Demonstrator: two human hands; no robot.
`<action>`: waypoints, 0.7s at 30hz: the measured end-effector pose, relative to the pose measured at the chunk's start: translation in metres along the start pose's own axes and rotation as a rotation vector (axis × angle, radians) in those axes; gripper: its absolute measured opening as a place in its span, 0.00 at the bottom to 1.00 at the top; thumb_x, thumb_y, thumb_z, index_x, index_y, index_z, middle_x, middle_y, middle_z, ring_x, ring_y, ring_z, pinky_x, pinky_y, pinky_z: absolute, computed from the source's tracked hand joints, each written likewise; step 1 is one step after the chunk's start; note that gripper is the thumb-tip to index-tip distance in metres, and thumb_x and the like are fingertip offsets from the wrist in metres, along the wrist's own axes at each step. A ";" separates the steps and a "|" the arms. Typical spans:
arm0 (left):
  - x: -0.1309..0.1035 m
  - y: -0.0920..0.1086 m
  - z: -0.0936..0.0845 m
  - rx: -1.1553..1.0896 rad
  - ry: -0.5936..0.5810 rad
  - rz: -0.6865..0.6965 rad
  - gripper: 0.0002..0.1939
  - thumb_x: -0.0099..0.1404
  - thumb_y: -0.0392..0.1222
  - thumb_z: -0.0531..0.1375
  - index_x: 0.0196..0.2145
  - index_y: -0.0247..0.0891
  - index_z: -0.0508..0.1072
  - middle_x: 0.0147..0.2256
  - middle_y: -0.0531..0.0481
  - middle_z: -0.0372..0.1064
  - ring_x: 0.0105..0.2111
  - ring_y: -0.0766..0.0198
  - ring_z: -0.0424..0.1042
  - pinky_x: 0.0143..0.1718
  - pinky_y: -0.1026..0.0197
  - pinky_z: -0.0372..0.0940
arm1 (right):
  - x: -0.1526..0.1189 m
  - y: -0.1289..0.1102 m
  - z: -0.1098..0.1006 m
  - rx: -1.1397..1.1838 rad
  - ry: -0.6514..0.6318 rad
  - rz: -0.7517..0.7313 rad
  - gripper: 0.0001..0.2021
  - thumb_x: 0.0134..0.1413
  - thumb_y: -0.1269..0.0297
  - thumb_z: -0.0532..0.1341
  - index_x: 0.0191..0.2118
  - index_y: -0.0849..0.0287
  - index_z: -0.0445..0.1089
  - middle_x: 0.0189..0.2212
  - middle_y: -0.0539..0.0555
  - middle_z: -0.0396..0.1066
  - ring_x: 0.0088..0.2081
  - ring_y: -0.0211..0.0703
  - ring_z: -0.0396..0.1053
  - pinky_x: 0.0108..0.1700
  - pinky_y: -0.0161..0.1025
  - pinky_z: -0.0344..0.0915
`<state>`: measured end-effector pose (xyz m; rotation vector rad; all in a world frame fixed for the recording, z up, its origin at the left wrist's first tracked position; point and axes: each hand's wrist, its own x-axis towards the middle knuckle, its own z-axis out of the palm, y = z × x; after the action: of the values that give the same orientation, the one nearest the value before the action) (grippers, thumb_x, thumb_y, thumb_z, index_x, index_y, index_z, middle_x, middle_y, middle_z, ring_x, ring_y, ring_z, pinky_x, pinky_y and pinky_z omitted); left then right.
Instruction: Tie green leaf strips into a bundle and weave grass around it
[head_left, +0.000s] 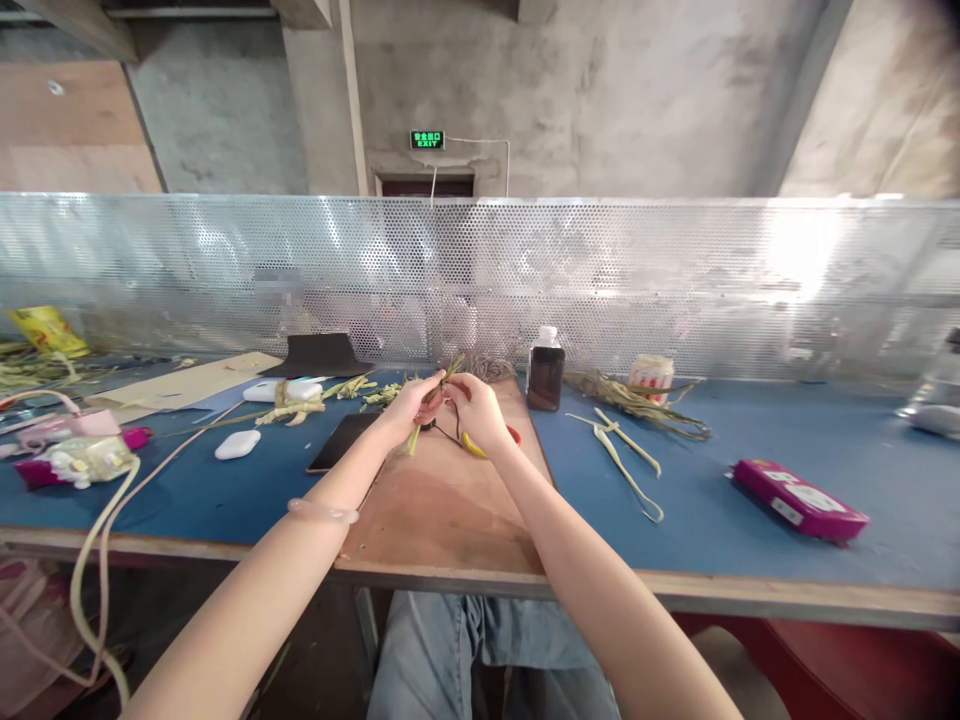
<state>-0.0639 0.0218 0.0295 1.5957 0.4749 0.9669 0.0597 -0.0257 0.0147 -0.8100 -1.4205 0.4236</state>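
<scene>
Above the far part of a brown board (442, 510), my left hand (414, 405) is closed on a small bundle of green plant strips (413, 438), whose ends stick out above and below the fingers. My right hand (474, 403) pinches at the same bundle from the right, its fingertips close to the left ones. A thin dark cord hangs between the hands. Scissors with a yellow and red handle (474, 446) lie on the board, partly behind my right wrist. Grey twine (487, 367) is heaped at the board's far end.
A dark bottle (546, 375), dried leaves (637, 400), loose stalks (626, 460) and a purple packet (799, 500) are on the right. Left are a black tablet-like object (341, 443), a white case (238, 445), plant pieces and cables (109, 520). A perforated metal screen (637, 280) stands behind.
</scene>
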 end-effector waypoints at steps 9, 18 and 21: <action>0.002 -0.001 -0.002 0.026 -0.025 0.065 0.20 0.61 0.56 0.55 0.23 0.36 0.63 0.16 0.61 0.41 0.13 0.75 0.39 0.15 0.68 0.37 | 0.000 -0.008 -0.002 -0.031 0.086 0.013 0.06 0.50 0.65 0.55 0.30 0.60 0.69 0.26 0.51 0.70 0.30 0.40 0.67 0.36 0.37 0.64; -0.002 0.002 -0.002 0.143 -0.043 0.164 0.14 0.62 0.51 0.56 0.27 0.38 0.61 0.18 0.60 0.43 0.16 0.74 0.42 0.17 0.68 0.38 | 0.002 -0.006 -0.006 -0.014 0.106 0.029 0.07 0.50 0.64 0.56 0.29 0.60 0.68 0.25 0.51 0.70 0.29 0.40 0.67 0.35 0.37 0.65; -0.001 0.001 -0.003 0.200 -0.027 0.188 0.14 0.63 0.52 0.55 0.28 0.39 0.62 0.18 0.60 0.43 0.15 0.73 0.43 0.16 0.69 0.40 | 0.002 -0.005 -0.004 -0.012 0.106 0.036 0.07 0.51 0.64 0.56 0.30 0.60 0.68 0.26 0.51 0.70 0.29 0.40 0.68 0.35 0.37 0.65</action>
<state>-0.0672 0.0229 0.0297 1.8574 0.4185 1.0640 0.0632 -0.0292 0.0198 -0.8567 -1.3130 0.3945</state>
